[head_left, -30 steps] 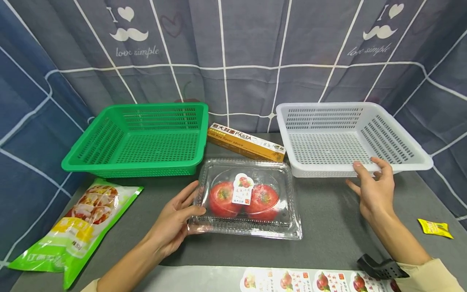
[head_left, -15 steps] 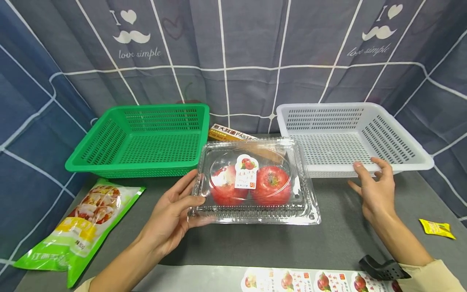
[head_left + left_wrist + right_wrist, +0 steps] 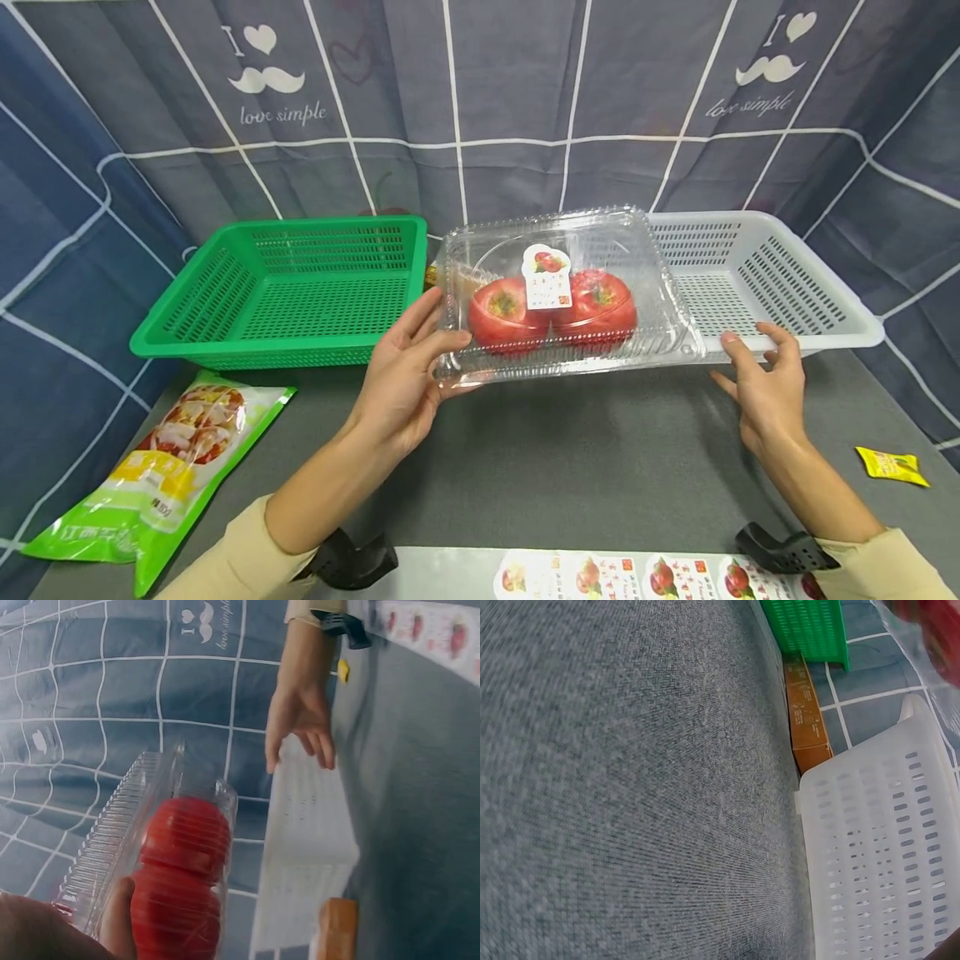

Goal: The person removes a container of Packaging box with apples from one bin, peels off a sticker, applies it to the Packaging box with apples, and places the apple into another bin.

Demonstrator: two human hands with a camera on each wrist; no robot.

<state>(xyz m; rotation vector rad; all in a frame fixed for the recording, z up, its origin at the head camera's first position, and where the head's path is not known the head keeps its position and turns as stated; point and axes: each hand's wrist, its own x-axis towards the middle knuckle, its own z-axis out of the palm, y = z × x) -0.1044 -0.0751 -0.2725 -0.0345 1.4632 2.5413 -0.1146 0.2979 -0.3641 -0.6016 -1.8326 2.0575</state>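
My left hand grips the left end of a clear plastic clamshell box, thumb on top and fingers underneath. Two red apple-like fruits sit inside, under a white fruit label on the lid. The box is raised and tilted, overlapping the white basket's left side in the head view. In the left wrist view, the fruits show through the box's side. My right hand holds the near rim of the white basket, its fingertips over the edge.
A green basket stands at the back left. Behind the box, an orange pasta carton lies mostly hidden. A green food bag is at left, a small yellow packet at right. A label strip runs along the front.
My left hand has lifted the clamshell box off the table area, up and to the right toward the white basket, covering the pasta carton. The right hand stays at the basket rim.
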